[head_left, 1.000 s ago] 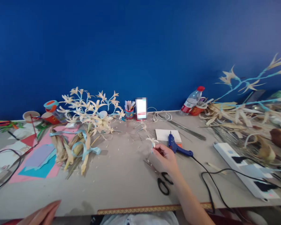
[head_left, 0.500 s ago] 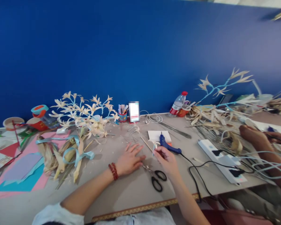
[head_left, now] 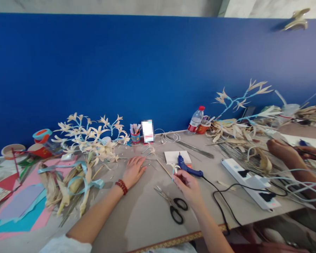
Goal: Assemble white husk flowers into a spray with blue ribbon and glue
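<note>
While the right hand [head_left: 187,183] pinches a small cream flower [head_left: 176,167] of thin, pointed husk petals on a pale blue stem just above the grey table [head_left: 136,218], the left hand [head_left: 133,170] lies flat, fingers loosely spread, near black-handled scissors [head_left: 172,205].

Red bead bracelet [head_left: 121,186], white sleeve [head_left: 65,245]

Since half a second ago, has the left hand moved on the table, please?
Yes. The left hand has slid away from the scissors, toward the pale flower branch.
</note>
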`<act>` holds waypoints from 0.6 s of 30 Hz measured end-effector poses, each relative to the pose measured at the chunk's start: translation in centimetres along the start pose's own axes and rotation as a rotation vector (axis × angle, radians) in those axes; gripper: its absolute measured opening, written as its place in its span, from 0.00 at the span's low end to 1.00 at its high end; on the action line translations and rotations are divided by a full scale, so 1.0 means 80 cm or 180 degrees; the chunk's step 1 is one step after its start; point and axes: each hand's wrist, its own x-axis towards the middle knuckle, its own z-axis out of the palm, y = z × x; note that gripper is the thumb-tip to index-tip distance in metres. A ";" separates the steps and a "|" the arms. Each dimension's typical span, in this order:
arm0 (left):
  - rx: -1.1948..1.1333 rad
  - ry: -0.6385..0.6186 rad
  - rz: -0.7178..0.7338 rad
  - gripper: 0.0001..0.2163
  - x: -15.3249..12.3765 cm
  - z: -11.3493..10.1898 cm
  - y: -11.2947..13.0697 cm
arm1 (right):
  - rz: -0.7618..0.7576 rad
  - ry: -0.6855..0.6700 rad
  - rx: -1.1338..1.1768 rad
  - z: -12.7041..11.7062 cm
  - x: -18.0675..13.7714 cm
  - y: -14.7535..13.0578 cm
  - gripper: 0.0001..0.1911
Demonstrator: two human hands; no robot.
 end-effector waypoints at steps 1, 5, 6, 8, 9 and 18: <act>0.0021 0.0031 -0.0092 0.22 0.002 0.000 0.000 | 0.0003 0.0002 0.0002 0.000 0.000 0.000 0.14; 0.0017 -0.0065 -0.0064 0.22 0.004 -0.001 0.004 | 0.0010 0.0015 0.0013 -0.001 -0.002 -0.001 0.14; -0.0001 -0.0126 0.0015 0.21 0.004 -0.002 0.005 | 0.0022 0.0020 0.0019 -0.001 -0.003 -0.001 0.14; -0.0034 -0.0247 0.0154 0.20 0.003 -0.005 0.005 | 0.0055 0.0018 0.0032 -0.003 -0.003 -0.001 0.14; -0.0044 -0.0295 0.0194 0.21 0.003 -0.006 0.005 | 0.0065 0.0015 0.0037 -0.004 -0.003 0.000 0.14; -0.0007 -0.0411 0.0349 0.22 0.036 0.000 0.019 | 0.0083 -0.0020 0.0114 0.000 -0.003 0.000 0.14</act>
